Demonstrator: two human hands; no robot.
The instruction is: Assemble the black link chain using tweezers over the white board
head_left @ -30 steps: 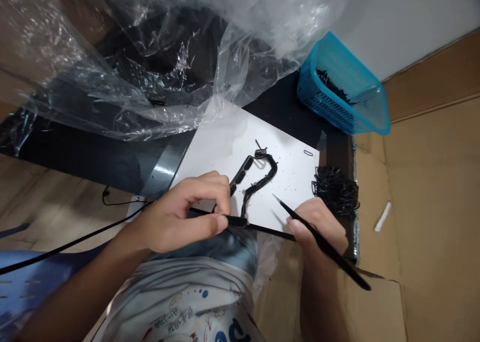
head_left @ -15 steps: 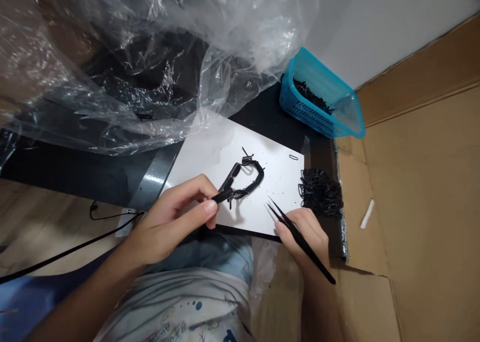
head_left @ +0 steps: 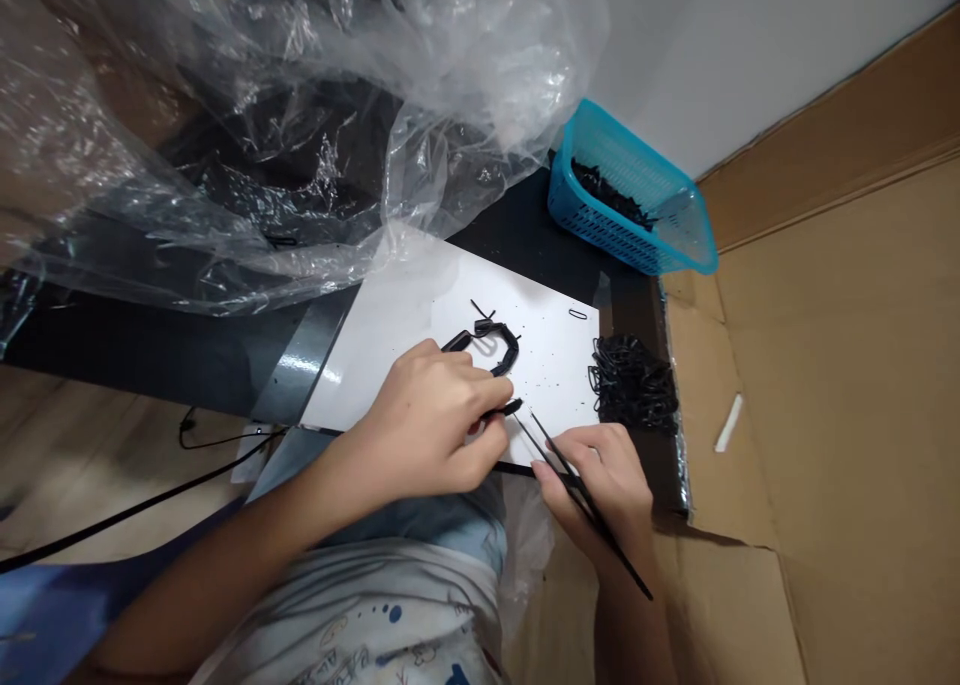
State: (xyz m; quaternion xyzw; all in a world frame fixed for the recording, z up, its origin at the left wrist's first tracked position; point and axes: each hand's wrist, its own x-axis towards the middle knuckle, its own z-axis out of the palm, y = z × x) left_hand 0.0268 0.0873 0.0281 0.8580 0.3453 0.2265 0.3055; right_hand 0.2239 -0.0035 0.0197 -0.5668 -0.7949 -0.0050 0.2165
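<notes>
Black linked chain (head_left: 501, 345) lies curled on our white board (head_left: 390, 365), one end pinched in our left hand (head_left: 435, 425). Our right hand (head_left: 600, 485) grips black tweezers (head_left: 577, 490), tips beside that end.

A white board (head_left: 555, 350) lay on the dark table (head_left: 150, 340), with a chain of linked clips (head_left: 495, 343) on it. The left hand (head_left: 435, 425) rested over the board's near edge; the right hand (head_left: 600, 480), just right of it, held tweezers (head_left: 581, 495). A heap of loose clips (head_left: 634, 385) lay right of the board. Behind stood a basket (head_left: 667, 235), apparently holding more clips. Plastic sheeting (head_left: 262, 115) spread behind and left.
</notes>
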